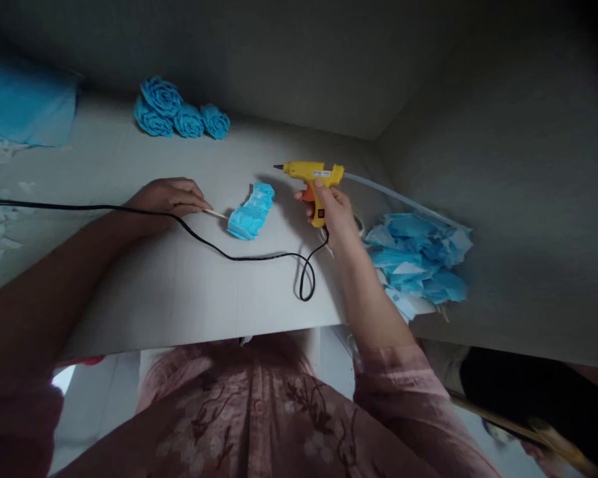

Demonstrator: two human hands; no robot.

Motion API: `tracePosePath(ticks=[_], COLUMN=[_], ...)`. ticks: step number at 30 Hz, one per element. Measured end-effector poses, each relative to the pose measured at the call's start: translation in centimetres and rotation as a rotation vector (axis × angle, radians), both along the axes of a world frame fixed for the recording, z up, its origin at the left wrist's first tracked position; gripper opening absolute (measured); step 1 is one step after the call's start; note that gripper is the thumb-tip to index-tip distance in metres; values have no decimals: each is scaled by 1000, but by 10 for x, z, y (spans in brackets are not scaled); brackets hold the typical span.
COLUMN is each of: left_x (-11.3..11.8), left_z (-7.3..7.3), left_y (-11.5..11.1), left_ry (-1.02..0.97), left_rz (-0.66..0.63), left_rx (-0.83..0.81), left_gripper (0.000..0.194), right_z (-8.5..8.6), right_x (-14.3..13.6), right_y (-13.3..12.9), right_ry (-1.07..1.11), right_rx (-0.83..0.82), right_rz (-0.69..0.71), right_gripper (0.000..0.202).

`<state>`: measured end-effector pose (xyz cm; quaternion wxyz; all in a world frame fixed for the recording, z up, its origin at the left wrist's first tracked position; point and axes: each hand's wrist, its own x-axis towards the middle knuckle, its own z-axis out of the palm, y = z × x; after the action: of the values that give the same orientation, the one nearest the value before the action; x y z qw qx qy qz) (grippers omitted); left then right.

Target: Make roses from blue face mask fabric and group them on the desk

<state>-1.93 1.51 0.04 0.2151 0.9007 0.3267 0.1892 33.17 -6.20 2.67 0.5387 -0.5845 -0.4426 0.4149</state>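
Observation:
My right hand [331, 206] grips a yellow hot glue gun [306, 171] by its handle, with the dark nozzle pointing left. A long translucent glue stick [393, 192] sticks out of its back end. Between the fingertips of my left hand [172, 197] is a thin pale stick [215, 214]. The stick's far end meets a crinkled blue paper strip [252, 212], which sits over the table between my hands. Whether the strip is glued to the stick I cannot tell.
Several blue paper roses [182, 116] stand at the back. A heap of blue paper pieces [418, 255] lies on the right, blue sheets [30, 106] at far left. The black cord [219, 252] crosses the table [189, 299] over my left forearm. Walls rise behind and right.

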Motion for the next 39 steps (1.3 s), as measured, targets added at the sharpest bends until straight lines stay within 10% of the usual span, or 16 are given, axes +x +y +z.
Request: tracePosePath(ticks=[18,28,39], left_x=[0,11,42], left_z=[10,16,26], left_y=[-5,-23,-45], left_ry=[71,82,280], left_rz=[23,-33,-59], left_rx=[-43,-165,-136], left_gripper=[83,37,37], right_z=[3,4,16], right_x=[-4,-4,1], right_y=[-3,-6,-15], right_ry=[-19,20,-134], right_rx=[-35,-37,-21], right_rz=[26,89,217], right_gripper=[63,61,60])
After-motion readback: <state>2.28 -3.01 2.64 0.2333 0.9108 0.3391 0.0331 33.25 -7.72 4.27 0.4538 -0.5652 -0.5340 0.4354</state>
